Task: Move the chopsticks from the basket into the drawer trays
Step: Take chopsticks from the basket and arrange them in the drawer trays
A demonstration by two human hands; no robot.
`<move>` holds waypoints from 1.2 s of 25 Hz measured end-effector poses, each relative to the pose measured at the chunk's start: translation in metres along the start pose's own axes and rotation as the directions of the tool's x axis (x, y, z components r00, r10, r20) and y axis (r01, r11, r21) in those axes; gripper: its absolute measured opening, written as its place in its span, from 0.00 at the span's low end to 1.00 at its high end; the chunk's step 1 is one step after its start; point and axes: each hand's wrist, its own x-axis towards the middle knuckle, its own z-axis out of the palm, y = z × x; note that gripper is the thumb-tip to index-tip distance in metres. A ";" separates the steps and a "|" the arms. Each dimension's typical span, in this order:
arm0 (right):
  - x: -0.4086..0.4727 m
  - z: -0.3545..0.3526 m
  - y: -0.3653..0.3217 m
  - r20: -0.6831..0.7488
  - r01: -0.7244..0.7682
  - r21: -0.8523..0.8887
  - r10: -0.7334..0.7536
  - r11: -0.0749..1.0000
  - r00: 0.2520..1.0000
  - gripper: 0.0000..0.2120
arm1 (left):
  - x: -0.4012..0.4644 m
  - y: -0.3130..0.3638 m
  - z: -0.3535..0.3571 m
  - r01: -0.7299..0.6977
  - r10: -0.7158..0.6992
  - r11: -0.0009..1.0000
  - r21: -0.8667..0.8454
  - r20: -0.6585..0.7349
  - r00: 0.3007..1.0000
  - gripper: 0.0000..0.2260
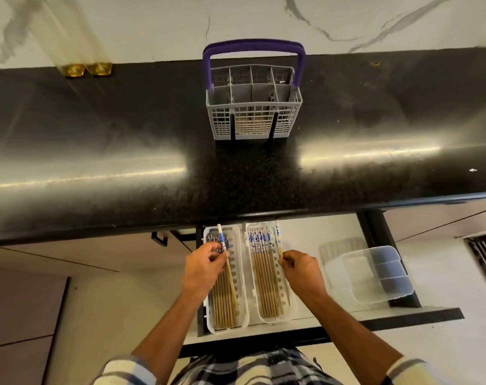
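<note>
Left hand (205, 263): one chopstick (227, 262) pinched in fingers over left tray (243, 273), 7 o'clock. Right hand (301, 269): another (278, 240) pinched at right tray (292, 307) edge. Basket (254, 107), 12 o'clock on table (97, 162), apparently emptied. Final placing; both are next to be lowered flat.

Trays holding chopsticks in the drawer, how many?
2. Left tray under the left hand, right tray beside the right hand. The clear container farther right holds no chopsticks. More may be hidden under the countertop.
</note>
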 end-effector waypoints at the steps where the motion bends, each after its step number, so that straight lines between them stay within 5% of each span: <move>1: 0.000 0.002 0.001 -0.005 -0.015 -0.012 0.014 1.000 1.000 0.08 | 0.001 -0.004 0.003 0.008 -0.008 1.000 0.008 0.005 1.000 0.08; 20: 0.019 0.028 -0.036 0.022 -0.100 -0.469 0.125 0.877 0.992 0.08 | 0.038 -0.026 0.041 0.140 -0.179 0.914 0.381 0.069 0.981 0.14; 30: 0.032 0.040 -0.048 0.085 -0.106 -0.512 0.173 0.853 0.981 0.09 | 0.041 -0.028 0.062 0.174 -0.257 0.795 0.581 0.063 0.964 0.09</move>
